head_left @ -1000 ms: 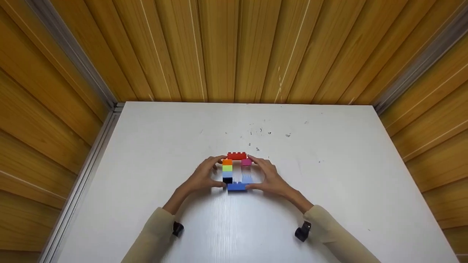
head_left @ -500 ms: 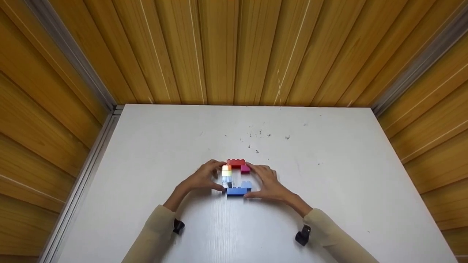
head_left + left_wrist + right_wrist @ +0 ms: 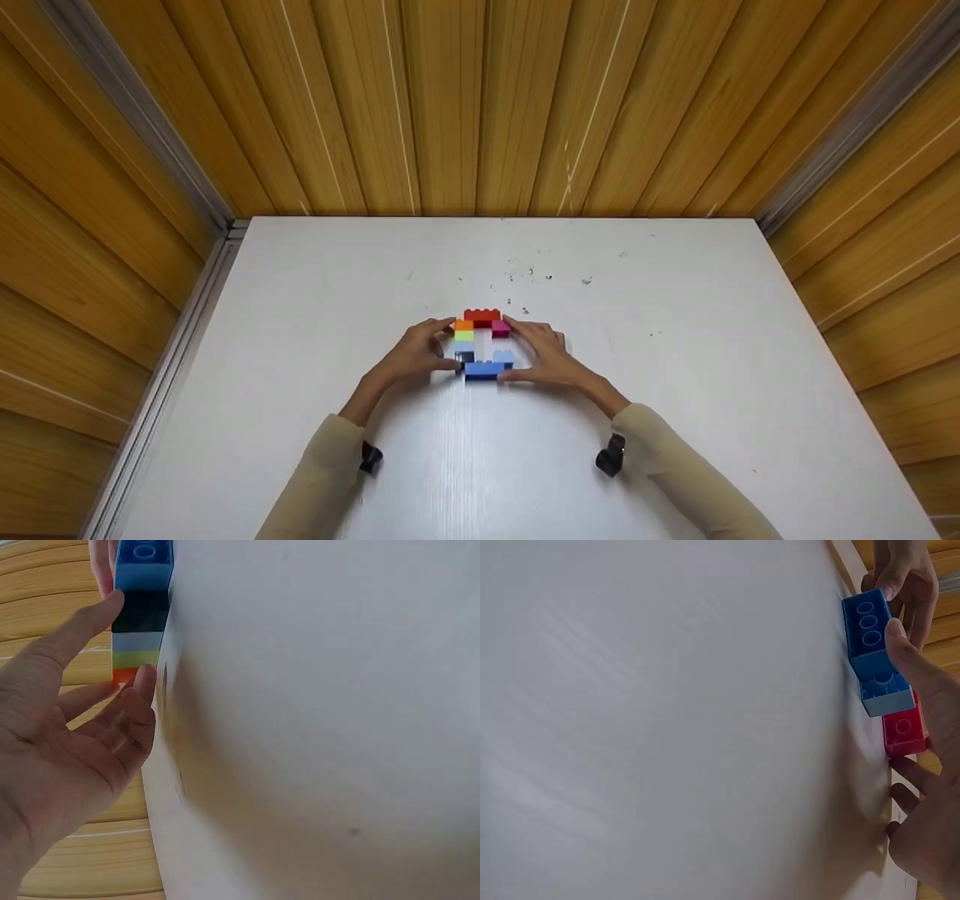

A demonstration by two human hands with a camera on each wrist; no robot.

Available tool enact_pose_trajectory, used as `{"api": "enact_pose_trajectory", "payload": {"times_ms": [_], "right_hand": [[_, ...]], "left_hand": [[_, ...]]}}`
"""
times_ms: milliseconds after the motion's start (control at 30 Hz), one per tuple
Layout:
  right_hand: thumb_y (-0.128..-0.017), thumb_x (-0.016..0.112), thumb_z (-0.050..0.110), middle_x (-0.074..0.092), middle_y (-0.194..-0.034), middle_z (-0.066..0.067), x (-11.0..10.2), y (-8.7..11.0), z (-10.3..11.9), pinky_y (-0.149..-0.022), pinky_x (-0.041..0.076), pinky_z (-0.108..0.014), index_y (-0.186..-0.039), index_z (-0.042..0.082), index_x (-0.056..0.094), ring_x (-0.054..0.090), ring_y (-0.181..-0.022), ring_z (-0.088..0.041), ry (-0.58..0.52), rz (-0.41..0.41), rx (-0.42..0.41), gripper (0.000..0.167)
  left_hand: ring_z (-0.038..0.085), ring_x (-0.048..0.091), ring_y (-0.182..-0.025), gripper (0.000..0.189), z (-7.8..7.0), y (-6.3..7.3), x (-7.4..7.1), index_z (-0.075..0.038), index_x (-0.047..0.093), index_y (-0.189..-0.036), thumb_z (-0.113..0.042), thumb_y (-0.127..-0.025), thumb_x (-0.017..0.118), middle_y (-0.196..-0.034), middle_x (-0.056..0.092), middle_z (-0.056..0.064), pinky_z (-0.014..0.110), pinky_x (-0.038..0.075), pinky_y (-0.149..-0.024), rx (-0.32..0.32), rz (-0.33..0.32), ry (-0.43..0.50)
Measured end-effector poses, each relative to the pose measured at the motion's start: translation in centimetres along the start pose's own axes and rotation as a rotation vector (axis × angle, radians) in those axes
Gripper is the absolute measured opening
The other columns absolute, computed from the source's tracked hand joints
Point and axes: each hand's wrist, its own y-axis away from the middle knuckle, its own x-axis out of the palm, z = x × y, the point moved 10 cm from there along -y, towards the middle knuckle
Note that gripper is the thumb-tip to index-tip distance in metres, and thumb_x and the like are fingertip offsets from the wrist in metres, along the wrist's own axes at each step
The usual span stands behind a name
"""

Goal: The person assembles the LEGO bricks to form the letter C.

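Both hands hold a small frame of joined toy building bricks in the head view. Its left column runs orange (image 3: 464,325), lime, light blue and black (image 3: 465,358). A red brick (image 3: 481,317) forms the far end and a blue brick (image 3: 484,370) the near end. On the right, a pink brick (image 3: 500,328) and a light blue brick (image 3: 889,703) have a gap between them. My left hand (image 3: 411,354) grips the left column, thumb at the black brick, fingertips near the orange. My right hand (image 3: 546,356) has its thumb on the blue brick and fingertips at the pink one.
A white table (image 3: 675,360) with dark scuff marks lies beneath the hands. Wood-patterned panels (image 3: 480,105) stand behind it and on both sides. A black wrist device (image 3: 370,457) is on the left sleeve, another (image 3: 611,455) on the right.
The brick frame shifted slightly toward me, then back away from me, with both hands staying on it. It looks shorter from near to far end now, as if tilted.
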Motion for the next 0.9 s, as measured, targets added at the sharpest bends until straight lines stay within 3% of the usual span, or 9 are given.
{"api": "enact_pose_trajectory", "payload": {"times_ms": [233, 500, 633, 767, 900], "right_hand": [[-0.083, 0.081, 0.047, 0.034, -0.165, -0.015, -1.3, -2.1, -1.2, -0.116, 0.025, -0.062, -0.164, 0.017, 0.022, 0.031, -0.146, -0.04, -0.032, -0.011, 0.045, 0.104], [-0.086, 0.079, 0.047, 0.029, -0.168, -0.012, -2.1, -4.2, -1.7, -0.12, 0.023, -0.065, -0.164, 0.017, 0.022, 0.029, -0.149, -0.039, -0.035, 0.012, 0.106, 0.101], [-0.087, 0.077, 0.049, 0.029, -0.169, -0.011, -2.1, -5.0, -2.0, -0.121, 0.023, -0.064, -0.164, 0.021, 0.02, 0.029, -0.149, -0.038, -0.033, 0.034, 0.137, 0.1], [-0.089, 0.076, 0.048, 0.029, -0.168, -0.012, -2.1, -5.1, -2.1, -0.121, 0.023, -0.063, -0.164, 0.02, 0.02, 0.029, -0.149, -0.038, -0.024, 0.048, 0.118, 0.098], [-0.091, 0.074, 0.047, 0.029, -0.168, -0.015, -2.8, -4.4, -2.3, -0.121, 0.02, -0.066, -0.164, 0.014, 0.022, 0.028, -0.152, -0.04, -0.001, 0.055, 0.068, 0.095]], "left_hand": [[0.032, 0.064, -0.099, 0.062, 0.0, -1.5, -1.1, 0.003, 0.05, -0.148, -0.007, -0.091, 0.075, -0.129, 0.066, 0.025, 0.041, 0.055, -0.091, 0.005, -0.104, 0.053], [0.032, 0.065, -0.101, 0.055, 1.4, -3.2, -1.9, 0.0, 0.051, -0.148, -0.01, -0.097, 0.069, -0.129, 0.066, 0.025, 0.029, 0.056, -0.071, -0.047, -0.124, 0.101], [0.032, 0.066, -0.1, 0.054, 1.8, -3.5, -2.1, 0.0, 0.051, -0.148, -0.008, -0.097, 0.068, -0.129, 0.066, 0.026, 0.031, 0.057, -0.07, -0.064, -0.164, 0.123], [0.033, 0.065, -0.107, 0.055, 2.1, -3.5, -1.9, 0.001, 0.052, -0.146, -0.007, -0.095, 0.07, -0.129, 0.066, 0.024, 0.041, 0.057, -0.089, -0.05, -0.182, 0.131], [0.037, 0.059, -0.123, 0.058, 2.6, -2.4, -2.6, -0.001, 0.053, -0.146, -0.011, -0.093, 0.074, -0.134, 0.064, 0.022, 0.052, 0.045, -0.111, -0.039, -0.205, 0.093]]}}
